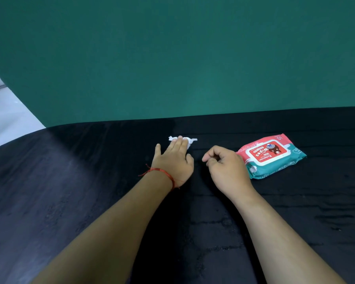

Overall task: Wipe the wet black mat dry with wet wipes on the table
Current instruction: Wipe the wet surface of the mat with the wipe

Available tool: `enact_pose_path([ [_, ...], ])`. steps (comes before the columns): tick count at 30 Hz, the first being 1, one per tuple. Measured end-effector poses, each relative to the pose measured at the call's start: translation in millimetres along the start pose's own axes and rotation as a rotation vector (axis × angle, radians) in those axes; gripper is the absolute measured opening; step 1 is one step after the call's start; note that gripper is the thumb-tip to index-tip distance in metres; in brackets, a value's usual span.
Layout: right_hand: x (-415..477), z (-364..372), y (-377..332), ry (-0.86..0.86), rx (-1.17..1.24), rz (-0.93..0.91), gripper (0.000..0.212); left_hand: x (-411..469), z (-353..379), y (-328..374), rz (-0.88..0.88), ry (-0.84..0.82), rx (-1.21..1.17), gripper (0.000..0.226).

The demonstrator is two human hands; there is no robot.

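a black mat (70, 191) covers the table, its surface dull and faintly streaked, with darker glossy patches toward the right side. a small crumpled white wet wipe (188, 141) lies near the mat's far edge, at the middle. the left hand (173, 160), with a red string bracelet (162, 173) on its wrist, presses straight fingers flat on the wipe. the right hand (225, 168) hovers just beside it, fingers loosely curled and holding nothing. a red and teal wet wipes pack (272, 155) lies flat on the mat, just right of the right hand. a green wall (172, 58) stands behind.
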State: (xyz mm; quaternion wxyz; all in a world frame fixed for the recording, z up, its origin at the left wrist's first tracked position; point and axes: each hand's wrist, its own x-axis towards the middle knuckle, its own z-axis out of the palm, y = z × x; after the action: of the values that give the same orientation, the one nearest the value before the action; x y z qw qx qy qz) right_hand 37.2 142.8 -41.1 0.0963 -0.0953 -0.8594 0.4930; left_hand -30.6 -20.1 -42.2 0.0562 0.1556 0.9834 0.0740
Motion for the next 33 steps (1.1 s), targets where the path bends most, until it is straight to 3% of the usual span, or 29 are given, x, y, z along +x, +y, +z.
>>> enact_pose_path([
  [5, 1, 1, 2, -0.004, -0.014, -0.01, 0.026, -1, -3, -13, -0.073, 0.015, -0.012, 0.066],
  [10, 3, 11, 5, 0.031, -0.135, -0.145, 0.022, -25, 10, 1, -0.008, 0.072, 0.009, 0.066],
  [16, 3, 14, 7, 0.06, -0.12, -0.212, 0.027, 21, -5, 1, 0.029, -0.025, -0.017, 0.063],
  [25, 5, 16, 10, 0.021, -0.184, -0.232, 0.027, 23, -1, -4, -0.112, 0.017, 0.057, 0.067],
  [33, 6, 14, 10, -0.005, -0.193, -0.215, 0.024, 60, -13, 1, 0.009, -0.053, -0.039, 0.063],
])
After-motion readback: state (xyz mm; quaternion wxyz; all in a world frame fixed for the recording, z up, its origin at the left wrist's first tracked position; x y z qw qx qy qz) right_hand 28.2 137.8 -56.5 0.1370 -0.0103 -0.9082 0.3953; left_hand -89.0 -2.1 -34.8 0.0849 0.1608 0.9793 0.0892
